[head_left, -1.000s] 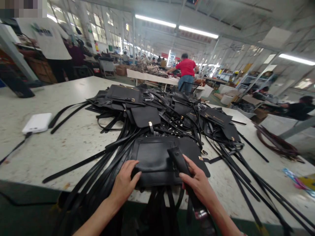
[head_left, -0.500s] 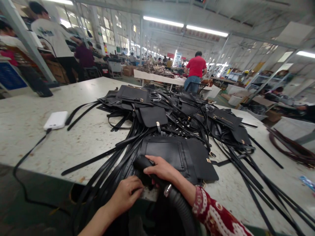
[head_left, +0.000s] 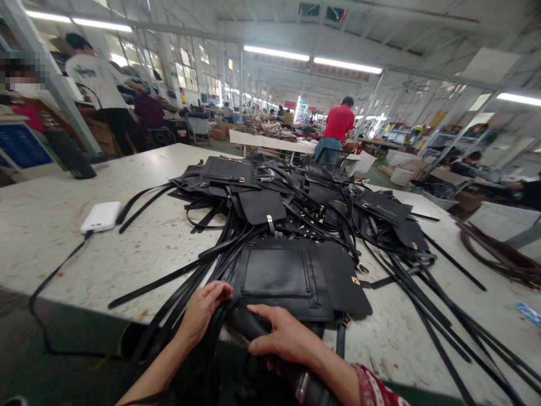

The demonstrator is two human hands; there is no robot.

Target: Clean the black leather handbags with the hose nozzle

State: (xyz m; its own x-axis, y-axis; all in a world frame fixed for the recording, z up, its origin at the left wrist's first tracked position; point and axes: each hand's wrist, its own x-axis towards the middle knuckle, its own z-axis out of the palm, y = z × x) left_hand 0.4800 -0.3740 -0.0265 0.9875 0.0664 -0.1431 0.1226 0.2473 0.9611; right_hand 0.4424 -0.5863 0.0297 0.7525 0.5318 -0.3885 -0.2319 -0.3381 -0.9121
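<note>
Head view: right hand [head_left: 287, 339] wraps its fingers round a hose [head_left: 244, 322], bag [head_left: 281, 275] just beyond the fingertips — left hand [head_left: 203, 307], fingers pressed together, rests on straps [head_left: 180, 307].

big factory floor, a leather-bag workshop by the look of it. wide white speckled bench [head_left: 63, 225] carries a heap of flat black leather bag panels w/ gold clasps [head_left: 279, 276] & long black leather straps [head_left: 156, 283] hanging over the edge. second white bench [head_left: 270, 141] behind holds a brownish pile of cut material [head_left: 266, 128]. fluorescent tube lights [head_left: 313, 56] in rows under a high industrial roof, tall windows [head_left: 186, 62] at left, metal shelving racks [head_left: 448, 135] at right, cardboard boxes [head_left: 218, 132]. ppl stand at work: person in red shirt [head_left: 338, 121], person in white t-shirt [head_left: 95, 76].
</note>
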